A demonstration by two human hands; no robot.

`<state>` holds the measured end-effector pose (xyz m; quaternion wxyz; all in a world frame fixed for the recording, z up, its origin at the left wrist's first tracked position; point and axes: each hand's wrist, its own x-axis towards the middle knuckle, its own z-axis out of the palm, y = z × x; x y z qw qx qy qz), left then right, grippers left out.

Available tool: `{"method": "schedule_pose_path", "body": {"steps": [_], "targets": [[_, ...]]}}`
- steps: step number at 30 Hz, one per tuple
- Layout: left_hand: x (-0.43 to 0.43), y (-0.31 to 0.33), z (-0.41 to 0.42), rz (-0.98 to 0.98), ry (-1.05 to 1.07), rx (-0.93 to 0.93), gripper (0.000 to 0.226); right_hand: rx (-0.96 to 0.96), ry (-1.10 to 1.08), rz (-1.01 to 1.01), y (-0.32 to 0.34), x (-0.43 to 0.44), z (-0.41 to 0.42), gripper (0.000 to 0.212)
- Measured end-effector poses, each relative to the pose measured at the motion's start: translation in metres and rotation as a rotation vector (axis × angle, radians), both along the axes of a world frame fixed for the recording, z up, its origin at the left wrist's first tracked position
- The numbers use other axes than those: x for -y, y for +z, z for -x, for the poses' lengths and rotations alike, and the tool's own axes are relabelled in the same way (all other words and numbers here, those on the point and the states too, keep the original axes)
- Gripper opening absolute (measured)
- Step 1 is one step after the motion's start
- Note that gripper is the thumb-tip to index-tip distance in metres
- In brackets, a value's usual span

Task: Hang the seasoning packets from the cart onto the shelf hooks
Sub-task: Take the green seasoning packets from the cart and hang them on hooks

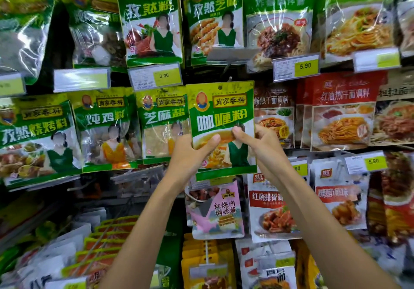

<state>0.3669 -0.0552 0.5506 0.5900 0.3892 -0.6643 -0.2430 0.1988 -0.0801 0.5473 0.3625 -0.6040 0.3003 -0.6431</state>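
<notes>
A green and yellow curry powder packet [221, 111] is held upright in front of the middle shelf row, its punched hole [220, 87] near the top edge. My left hand [190, 154] grips its lower left side, thumb on the front. My right hand [257, 145] pinches its lower right side. A metal hook tip [229, 79] shows just above the packet's top edge. Whether the packet hangs on a hook I cannot tell.
Green seasoning packets [163, 123] hang directly left, brown and red noodle sauce packets [274, 114] directly right. More packets and price tags [167, 76] fill the row above. A pink sauce packet [216, 210] hangs below. The cart with stacked packets [105, 239] sits at lower left.
</notes>
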Motion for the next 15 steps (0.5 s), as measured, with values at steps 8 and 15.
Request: {"method": "schedule_pose_path", "body": {"steps": [8, 15], "targets": [[0.005, 0.048, -0.045, 0.844, 0.932, 0.360, 0.023, 0.005, -0.026, -0.046, 0.019, 0.021, 0.025, 0.010], [0.048, 0.083, -0.053, 0.904, 1.109, 0.644, 0.042, -0.018, 0.016, -0.117, 0.032, 0.034, 0.025, 0.012]]}}
